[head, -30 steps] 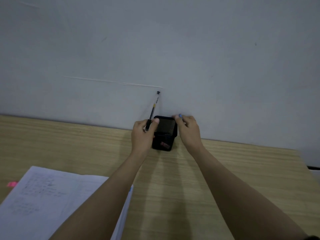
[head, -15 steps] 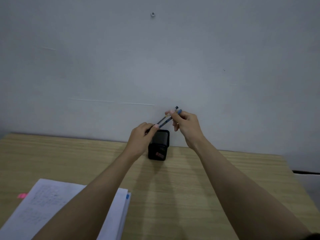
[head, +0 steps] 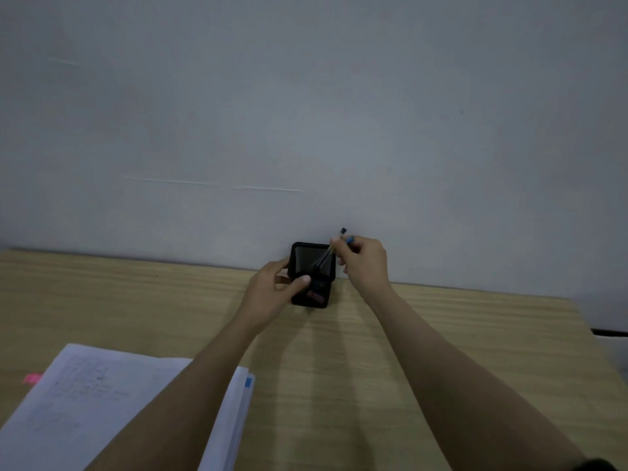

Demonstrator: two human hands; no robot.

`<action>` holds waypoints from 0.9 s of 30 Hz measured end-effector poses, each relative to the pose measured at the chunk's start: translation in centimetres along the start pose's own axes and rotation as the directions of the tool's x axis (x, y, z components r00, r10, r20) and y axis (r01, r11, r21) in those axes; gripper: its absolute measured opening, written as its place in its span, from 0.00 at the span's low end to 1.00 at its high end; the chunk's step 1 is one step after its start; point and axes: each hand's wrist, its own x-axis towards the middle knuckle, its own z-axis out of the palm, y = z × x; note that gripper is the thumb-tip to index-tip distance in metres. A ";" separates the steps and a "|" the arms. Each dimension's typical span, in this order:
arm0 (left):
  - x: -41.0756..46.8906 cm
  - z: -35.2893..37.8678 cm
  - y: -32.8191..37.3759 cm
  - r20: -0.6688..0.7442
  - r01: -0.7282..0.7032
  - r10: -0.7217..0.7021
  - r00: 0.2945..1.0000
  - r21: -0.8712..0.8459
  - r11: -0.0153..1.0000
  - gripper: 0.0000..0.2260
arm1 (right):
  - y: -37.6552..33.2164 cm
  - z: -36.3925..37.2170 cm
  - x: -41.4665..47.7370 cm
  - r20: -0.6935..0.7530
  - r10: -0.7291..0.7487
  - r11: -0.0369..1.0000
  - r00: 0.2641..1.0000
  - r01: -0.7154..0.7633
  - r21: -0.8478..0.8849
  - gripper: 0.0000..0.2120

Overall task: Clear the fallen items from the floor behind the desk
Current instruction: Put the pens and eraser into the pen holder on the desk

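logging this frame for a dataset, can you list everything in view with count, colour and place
pen holder: 1, black mesh, back edge of the desk by the wall
pens: looks like 2, dark with a blue end, tilted, lower ends inside the holder
paper stack: 1, white with faint writing, pink and blue tabs, near left of the desk
desk: 1, light wood grain
wall: 1, pale grey, behind the desk
left hand: 1, steadying the holder's left side
right hand: 1, pinching the pens' upper ends
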 end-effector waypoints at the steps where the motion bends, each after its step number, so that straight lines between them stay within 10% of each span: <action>1: -0.1 -0.1 0.0 0.008 -0.012 0.012 1.000 -0.016 1.000 0.17 | 0.0 0.3 -0.1 0.024 -0.051 0.998 0.998 0.052 -0.042 0.16; 9: 0.4 -0.4 -0.3 0.037 0.035 -0.030 0.999 -0.149 0.988 0.26 | 0.9 1.1 1.0 0.085 -0.098 0.963 0.992 0.116 -0.242 0.11; 17: 0.5 0.1 -1.0 0.003 0.113 -0.114 0.994 -0.120 0.986 0.21 | 1.7 1.1 -0.9 -0.173 0.040 0.998 0.984 -0.030 0.060 0.14; 27: -4.7 4.2 3.6 -0.388 0.158 -0.116 0.915 0.079 0.984 0.24 | 3.2 -4.7 -5.3 0.193 0.151 0.987 0.969 -0.158 0.018 0.14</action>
